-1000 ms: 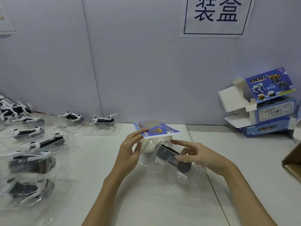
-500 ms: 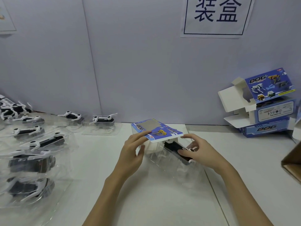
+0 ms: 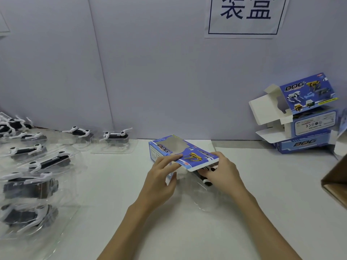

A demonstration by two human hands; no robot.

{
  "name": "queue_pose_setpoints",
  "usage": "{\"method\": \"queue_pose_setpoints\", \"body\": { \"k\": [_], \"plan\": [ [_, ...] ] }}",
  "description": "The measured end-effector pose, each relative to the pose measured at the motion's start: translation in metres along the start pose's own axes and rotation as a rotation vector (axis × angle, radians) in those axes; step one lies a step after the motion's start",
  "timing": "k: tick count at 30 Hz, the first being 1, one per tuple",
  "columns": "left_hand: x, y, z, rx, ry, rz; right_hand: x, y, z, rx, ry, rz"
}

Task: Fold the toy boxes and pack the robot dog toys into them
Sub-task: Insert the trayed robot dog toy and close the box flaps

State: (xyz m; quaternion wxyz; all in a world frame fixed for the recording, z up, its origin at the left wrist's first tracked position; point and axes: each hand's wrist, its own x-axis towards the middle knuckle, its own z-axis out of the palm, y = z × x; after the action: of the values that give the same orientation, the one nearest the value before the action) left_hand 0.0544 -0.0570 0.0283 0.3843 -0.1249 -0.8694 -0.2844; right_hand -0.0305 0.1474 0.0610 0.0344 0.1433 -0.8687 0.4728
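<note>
Head view: blue toy box [image 3: 180, 152] on bench [image 3: 262, 184] centre, open end twd person. Left hand [image 3: 161, 177] pinches its top flap; right hand [image 3: 221, 171] grips robot dog in clear tray [image 3: 205, 180], partway into box mouth.

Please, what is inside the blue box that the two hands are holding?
A robot dog toy in a clear plastic tray sticks partly into the blue box. Its black-and-white end shows beside the right hand. The lid and left hand cover the rest.

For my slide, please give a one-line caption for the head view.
Left hand steadies blue cardboard toy box while right hand pushes black-and-white robot dog toy into its open end.
</note>
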Motion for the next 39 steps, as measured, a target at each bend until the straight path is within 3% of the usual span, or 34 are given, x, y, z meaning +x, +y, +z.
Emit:
{"method": "queue_pose_setpoints", "body": {
  "k": [3, 8, 14, 18, 23, 26, 30, 32, 36, 39],
  "plan": [
    [-0.002, 0.008, 0.005, -0.028, -0.030, 0.043, 0.003, 0.002, 0.006, 0.140, 0.142, 0.051],
    [-0.002, 0.022, 0.008, -0.060, -0.098, 0.041, 0.002, -0.002, 0.007, 0.575, 0.265, 0.104],
    [0.004, 0.023, 0.003, -0.083, 0.086, 0.000, 0.006, -0.011, 0.000, 0.932, 0.212, 0.172],
    [0.008, 0.019, -0.003, -0.112, 0.213, -0.064, 0.001, -0.018, -0.001, 0.786, 0.021, 0.140],
    [0.010, 0.018, -0.006, -0.127, 0.228, -0.073, -0.007, -0.022, 0.009, 0.613, -0.139, -0.028],
    [0.010, 0.019, -0.006, -0.135, 0.267, -0.070, -0.009, -0.019, 0.015, 0.556, -0.080, -0.163],
    [0.013, 0.019, -0.008, -0.101, 0.342, -0.019, -0.010, -0.014, 0.025, 0.400, 0.129, -0.262],
    [0.013, 0.021, -0.010, -0.082, 0.305, 0.029, -0.011, -0.014, 0.027, 0.386, 0.212, -0.267],
    [0.011, 0.021, -0.012, 0.012, 0.074, 0.151, -0.009, -0.016, 0.014, 0.413, 0.306, -0.266],
    [0.012, 0.021, -0.012, -0.075, 0.150, 0.162, -0.009, -0.023, 0.004, 0.463, 0.323, -0.288]
  ]
}}
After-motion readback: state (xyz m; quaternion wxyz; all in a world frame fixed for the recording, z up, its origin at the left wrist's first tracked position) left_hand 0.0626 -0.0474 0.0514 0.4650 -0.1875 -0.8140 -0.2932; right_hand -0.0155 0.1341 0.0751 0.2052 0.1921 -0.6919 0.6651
